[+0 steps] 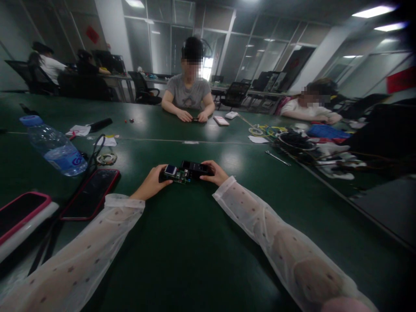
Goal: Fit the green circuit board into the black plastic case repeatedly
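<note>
Between thumb and fingers, my left hand (154,181) grips a green circuit board (180,174) with a small display (170,169) at its left end. My right hand (214,172) is closed on the right end of a flat black casing (196,167). The casing's left end meets or overlaps the board's right end; I cannot tell whether they are joined. Both pieces are held low over the green table (182,242). Sheer dotted sleeves cover my forearms.
Left are a water bottle (56,147), a red-edged phone (92,193), a pink-cased phone (22,212) and a round coil (106,159). Right lie a wrench (277,158) and a heap of cables (302,147). A person (188,86) sits opposite, handling a small dark object.
</note>
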The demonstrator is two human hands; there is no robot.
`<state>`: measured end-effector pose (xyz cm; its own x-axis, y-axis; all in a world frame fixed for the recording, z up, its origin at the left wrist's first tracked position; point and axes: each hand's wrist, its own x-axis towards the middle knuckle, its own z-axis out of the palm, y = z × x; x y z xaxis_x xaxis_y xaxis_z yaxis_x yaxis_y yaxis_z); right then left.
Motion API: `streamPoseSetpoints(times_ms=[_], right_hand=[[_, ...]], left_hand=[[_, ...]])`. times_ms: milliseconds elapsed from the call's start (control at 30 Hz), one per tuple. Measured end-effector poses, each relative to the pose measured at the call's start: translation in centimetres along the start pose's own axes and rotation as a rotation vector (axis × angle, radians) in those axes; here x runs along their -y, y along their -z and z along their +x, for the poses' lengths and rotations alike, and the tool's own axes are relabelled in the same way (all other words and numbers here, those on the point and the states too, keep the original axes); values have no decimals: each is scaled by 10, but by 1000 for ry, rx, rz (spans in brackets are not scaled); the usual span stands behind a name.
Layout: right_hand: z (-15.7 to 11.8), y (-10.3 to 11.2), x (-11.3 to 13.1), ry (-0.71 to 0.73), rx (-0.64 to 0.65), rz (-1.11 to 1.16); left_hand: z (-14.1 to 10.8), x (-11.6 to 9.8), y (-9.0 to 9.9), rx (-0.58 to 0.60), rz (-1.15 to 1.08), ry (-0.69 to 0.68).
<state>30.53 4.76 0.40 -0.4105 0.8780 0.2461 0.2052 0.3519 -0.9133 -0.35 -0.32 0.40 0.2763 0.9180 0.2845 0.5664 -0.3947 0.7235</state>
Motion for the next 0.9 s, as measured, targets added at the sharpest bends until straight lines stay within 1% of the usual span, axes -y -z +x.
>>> streamPoseSetpoints(times_ms=[233,400,733,900], right_hand=[[-1,-2,2,6,6,-15],[0,-1,3,13,28,-7],[0,1,-3,-3,21,-15],[0,1,-7,-18,13,-57]], left_hand=[[1,-1,0,-15,28,-26],[1,-1,0,-7,21,-17],[0,-3,0,5,15,2],[0,-6,1,8,3,17]])
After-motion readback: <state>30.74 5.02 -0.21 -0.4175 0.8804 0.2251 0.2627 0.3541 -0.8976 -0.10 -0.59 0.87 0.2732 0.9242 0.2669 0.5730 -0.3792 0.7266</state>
